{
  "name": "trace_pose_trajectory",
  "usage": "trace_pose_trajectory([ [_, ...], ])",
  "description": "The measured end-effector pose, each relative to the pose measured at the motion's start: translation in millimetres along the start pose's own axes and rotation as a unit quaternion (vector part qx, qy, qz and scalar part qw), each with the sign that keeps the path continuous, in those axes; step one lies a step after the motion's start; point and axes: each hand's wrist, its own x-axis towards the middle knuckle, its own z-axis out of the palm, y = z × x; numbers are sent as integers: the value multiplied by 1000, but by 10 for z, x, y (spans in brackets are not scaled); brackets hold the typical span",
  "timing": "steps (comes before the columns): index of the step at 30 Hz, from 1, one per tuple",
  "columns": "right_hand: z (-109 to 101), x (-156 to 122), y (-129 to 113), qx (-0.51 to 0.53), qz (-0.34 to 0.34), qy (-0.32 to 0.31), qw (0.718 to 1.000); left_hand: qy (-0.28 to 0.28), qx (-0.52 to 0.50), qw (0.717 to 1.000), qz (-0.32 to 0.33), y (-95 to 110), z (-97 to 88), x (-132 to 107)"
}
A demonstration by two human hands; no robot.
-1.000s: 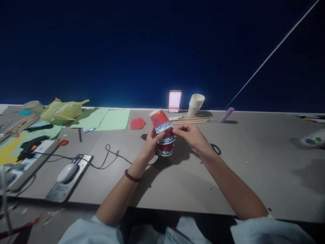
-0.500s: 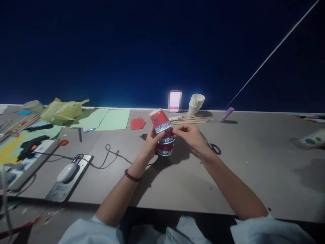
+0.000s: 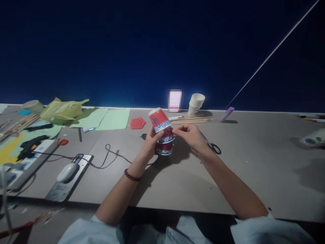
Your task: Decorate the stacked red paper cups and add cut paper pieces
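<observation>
My left hand (image 3: 151,141) is wrapped round the left side of a stack of decorated paper cups (image 3: 159,119), red with blue and white patterned bands. The stack is held above the table, its top cup tilted to the left. On the other side, my right hand (image 3: 189,136) has its thumb and index finger pinched against the right edge of the stack. What lies between those fingertips, if anything, is too small to make out. Black-handled scissors (image 3: 215,147) lie partly hidden behind my right wrist. A dark tool with a cable (image 3: 143,136) lies behind my left hand.
White paper cups (image 3: 196,101) stand nested at the back, near wooden sticks (image 3: 190,120) and a purple glue stick (image 3: 228,114). Red paper pieces (image 3: 137,123) and green sheets (image 3: 114,119) lie left. A phone (image 3: 68,179) bears a white mouse (image 3: 67,172) beside a power strip (image 3: 33,166).
The cup stack has tilted very slightly further left in my left hand. My right hand keeps its pinch at the same place; the rest looks unchanged.
</observation>
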Motion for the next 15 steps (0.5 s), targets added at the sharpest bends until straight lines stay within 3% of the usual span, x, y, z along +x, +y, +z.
trace_pose_trajectory([
  [15,-5,3,2,29,7,-5,1000,1,5,1000,7,-10,-15,8],
])
